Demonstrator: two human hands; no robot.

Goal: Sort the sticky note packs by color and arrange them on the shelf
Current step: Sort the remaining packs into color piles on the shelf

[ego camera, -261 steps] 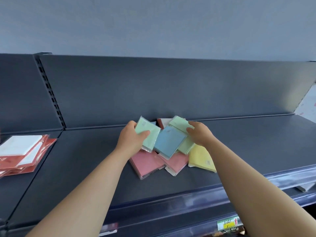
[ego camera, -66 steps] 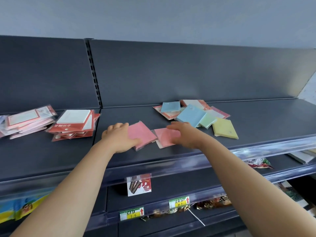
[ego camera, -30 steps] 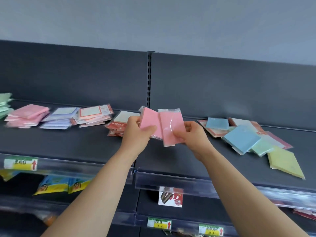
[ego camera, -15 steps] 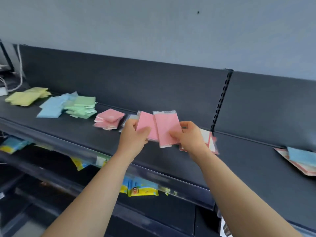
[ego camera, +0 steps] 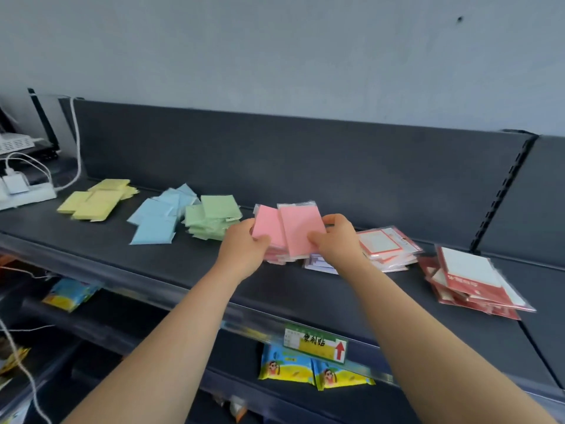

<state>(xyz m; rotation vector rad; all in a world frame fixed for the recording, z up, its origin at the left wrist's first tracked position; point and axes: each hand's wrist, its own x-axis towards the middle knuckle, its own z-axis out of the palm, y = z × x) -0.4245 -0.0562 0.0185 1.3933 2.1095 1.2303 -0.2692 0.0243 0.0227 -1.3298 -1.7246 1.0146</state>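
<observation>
In the head view, two pink sticky note packs are in the hands, both flat rectangles in shiny clear wrap. The left hand (ego camera: 244, 252) pinches the left pink pack (ego camera: 267, 224) with the thumb on its front. The right hand (ego camera: 334, 243) grips the right pink pack (ego camera: 301, 229) in the same way, and this pack overlaps the edge of the first one. Both packs are just above a low pink pile (ego camera: 276, 257) on the dark, matte shelf (ego camera: 153, 264).

To the left of it lie three other loose piles, one per colour: a green pile (ego camera: 212, 220), a blue pile (ego camera: 159, 220) and a yellow pile (ego camera: 97, 200). The number of packs in each I cannot count.

To the right lie two heaps of glossy packs: red-framed packs (ego camera: 385, 246) and, further, red packs with white pads (ego camera: 470, 280). A pale purple pack (ego camera: 318, 262) shows under the right wrist.

One yellow price label (ego camera: 315, 344) with a red arrow is on the shelf edge.
</observation>
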